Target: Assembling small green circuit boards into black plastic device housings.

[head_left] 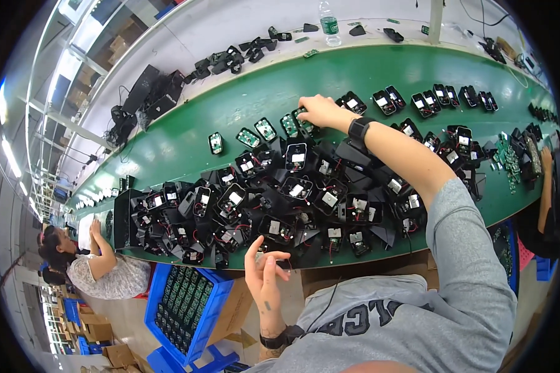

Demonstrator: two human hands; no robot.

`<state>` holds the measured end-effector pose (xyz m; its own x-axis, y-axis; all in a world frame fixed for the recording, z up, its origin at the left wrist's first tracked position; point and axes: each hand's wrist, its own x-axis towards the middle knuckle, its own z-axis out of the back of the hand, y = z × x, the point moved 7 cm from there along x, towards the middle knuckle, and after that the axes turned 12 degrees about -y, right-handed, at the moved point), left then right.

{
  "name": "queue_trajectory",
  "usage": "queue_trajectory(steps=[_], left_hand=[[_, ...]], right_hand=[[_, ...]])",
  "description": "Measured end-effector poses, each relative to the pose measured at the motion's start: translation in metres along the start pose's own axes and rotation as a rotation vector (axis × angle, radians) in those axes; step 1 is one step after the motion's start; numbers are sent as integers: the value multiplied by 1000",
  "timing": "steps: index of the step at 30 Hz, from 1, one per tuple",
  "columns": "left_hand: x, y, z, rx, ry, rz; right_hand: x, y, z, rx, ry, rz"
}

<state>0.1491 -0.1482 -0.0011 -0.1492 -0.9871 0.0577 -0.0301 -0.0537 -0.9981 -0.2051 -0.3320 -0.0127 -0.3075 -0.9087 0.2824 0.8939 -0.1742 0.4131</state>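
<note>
A rectangular housing of black plastic with rounded corners (307,128), a green circuit board set into it, lies on the table's far half, under the fingertips of the right hand (320,113). That hand's fingers are drawn in narrow and bent downward; whether they pinch the housing or only touch it, I cannot tell. Just left of it runs a loose row of similar board-filled housings (265,129), their boards flecked with pale components.

Nearer the person spreads a heap of hollow black housings (295,188), jumbled and overlapping, many showing whitish rectangular blocks and thin red wires. The left hand (266,273) is at the heap's near edge, palm turned inward, thumb and fingers apart and loosely curled.

Beneath everything is a smooth, faintly glossy green tabletop (186,148). Below its near edge, a blue plastic crate (215,287) holds close-set rows of green boards, beside a brown cardboard box (235,306). On the ledge behind stands a clear plastic bottle (330,26) with a green label.
</note>
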Motion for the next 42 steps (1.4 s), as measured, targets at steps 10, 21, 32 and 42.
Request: queue_trajectory(steps=[10,21,32,42], left_hand=[[4,4,-17,38,59,12],[2,-22,-99,-32,328,-45],[-14,-28,-160,-469,578,212],[-60,-11,-203,-179,685,247]], right_hand=[[-22,-16,50,-324,272,303],[-51,-29,76,-476,80,477],[-263,92,191,199,-119,739],[-351,7,190,526,-240,236]])
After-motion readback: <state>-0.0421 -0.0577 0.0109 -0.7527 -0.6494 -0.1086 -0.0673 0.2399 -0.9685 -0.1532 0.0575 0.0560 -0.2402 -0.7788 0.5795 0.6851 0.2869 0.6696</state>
